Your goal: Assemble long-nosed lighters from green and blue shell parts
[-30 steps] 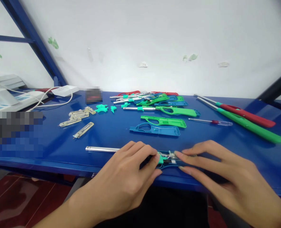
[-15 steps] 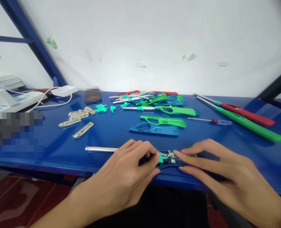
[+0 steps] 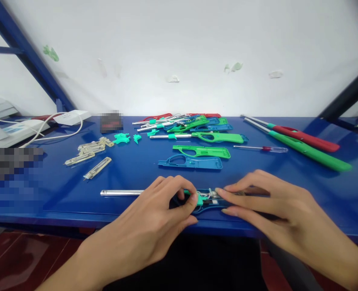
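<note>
An opened gas lighter lies along the table's front edge, its metal tube (image 3: 121,193) pointing left and its blue half-shell (image 3: 207,209) under my fingers. Thumb and forefinger of my left hand (image 3: 157,218) pinch a teal trigger (image 3: 201,199) in that shell. White wires and a small metal fitting (image 3: 213,194) show just right of the trigger. My right hand (image 3: 279,206) grips the shell's right part, with fingertips on the fitting and at the near edge. What lies under the right palm is mostly hidden.
Beyond my hands lie a blue half-shell (image 3: 194,162) and a green half-shell (image 3: 203,152). A screwdriver (image 3: 270,149) and two whole lighters, red (image 3: 306,137) and green (image 3: 309,150), lie right. Clear fuel tanks (image 3: 97,168) and loose teal triggers (image 3: 122,138) are left.
The view has shifted slightly, so the table's things appear further left. Both hands keep their hold on the opened lighter, with little visible movement of the fingers.
</note>
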Available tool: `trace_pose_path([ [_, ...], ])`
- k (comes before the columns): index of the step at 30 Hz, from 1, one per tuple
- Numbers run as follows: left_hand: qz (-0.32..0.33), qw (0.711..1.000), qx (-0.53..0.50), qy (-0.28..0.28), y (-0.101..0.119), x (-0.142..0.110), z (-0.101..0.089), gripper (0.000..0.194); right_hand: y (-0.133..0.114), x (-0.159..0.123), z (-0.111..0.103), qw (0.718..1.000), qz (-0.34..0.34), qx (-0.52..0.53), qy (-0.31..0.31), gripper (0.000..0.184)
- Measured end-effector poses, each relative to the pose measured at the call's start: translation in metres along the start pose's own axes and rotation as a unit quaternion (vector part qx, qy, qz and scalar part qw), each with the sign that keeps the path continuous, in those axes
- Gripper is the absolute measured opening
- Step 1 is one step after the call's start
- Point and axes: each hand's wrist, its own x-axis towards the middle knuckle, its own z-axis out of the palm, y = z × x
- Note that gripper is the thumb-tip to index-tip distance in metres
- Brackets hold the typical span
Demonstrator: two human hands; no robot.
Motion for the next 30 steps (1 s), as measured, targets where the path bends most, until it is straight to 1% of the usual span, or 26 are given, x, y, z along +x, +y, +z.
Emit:
trace_pose_path([
  [5,-0.015,1.000,-0.027,-0.001,-0.001,-0.001,0.002,0.014,0.001,-0.002,0.003,1.000,-0.018,-0.012,0.019,0.027],
  [9,-0.014,0.998,-0.055,0.029,-0.003,-0.001,0.004,0.015,0.001,-0.003,0.006,0.999,-0.007,-0.029,0.038,0.022],
  [13,-0.006,0.997,-0.047,0.066,-0.005,0.000,0.009,0.019,0.000,-0.002,0.009,0.998,-0.003,-0.046,0.052,0.021],
  [15,-0.002,0.996,-0.041,0.079,-0.004,0.001,0.012,0.018,-0.001,-0.002,0.010,0.997,-0.003,-0.050,0.053,0.019],
  [18,0.010,0.994,-0.028,0.104,-0.004,0.002,0.015,0.014,-0.002,-0.004,0.010,0.997,0.001,-0.059,0.045,0.018],
  [21,0.027,0.992,-0.004,0.121,-0.003,0.001,0.016,0.015,-0.002,-0.006,0.008,0.998,-0.003,-0.066,0.019,0.023],
  [25,0.036,0.992,0.015,0.124,-0.002,0.002,0.016,0.016,-0.001,-0.008,0.008,0.997,-0.017,-0.079,-0.018,0.035],
  [28,0.036,0.991,0.011,0.125,-0.002,0.003,0.016,0.016,0.000,-0.008,0.009,0.995,-0.030,-0.091,-0.019,0.040],
  [30,0.036,0.992,0.011,0.124,-0.002,0.003,0.016,0.015,0.000,-0.007,0.009,0.995,-0.034,-0.094,-0.017,0.038],
])
